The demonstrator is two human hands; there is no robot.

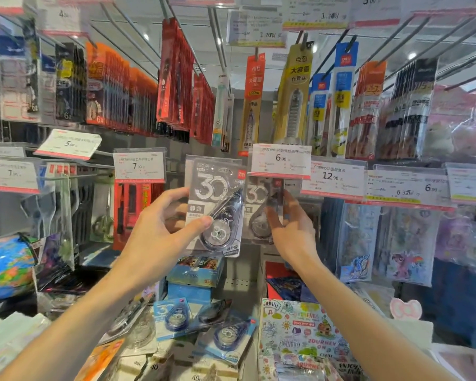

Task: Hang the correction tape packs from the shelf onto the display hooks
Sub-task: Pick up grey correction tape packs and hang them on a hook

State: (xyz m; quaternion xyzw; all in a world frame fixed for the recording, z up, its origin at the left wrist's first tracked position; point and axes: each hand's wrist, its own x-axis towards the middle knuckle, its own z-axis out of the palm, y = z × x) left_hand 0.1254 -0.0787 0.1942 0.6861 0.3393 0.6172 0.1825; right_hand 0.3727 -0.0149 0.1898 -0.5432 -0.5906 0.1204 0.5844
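My left hand (164,229) grips a grey correction tape pack (217,188) marked "30", held upright in front of the display. Just right of it hangs a second grey pack (259,204) under the 6.00 price tag (280,160); my right hand (289,226) has its fingers on that pack's right side. The hook itself is hidden behind the tag. Down on the shelf lie several blue correction tape packs (173,317), one further right (228,336).
Long hooks with pen packs (173,75) hang overhead. Price tags (139,165) stick out at hand height. A globe (6,265) sits at the left, and sticker books (300,328) and boxes crowd the shelf below.
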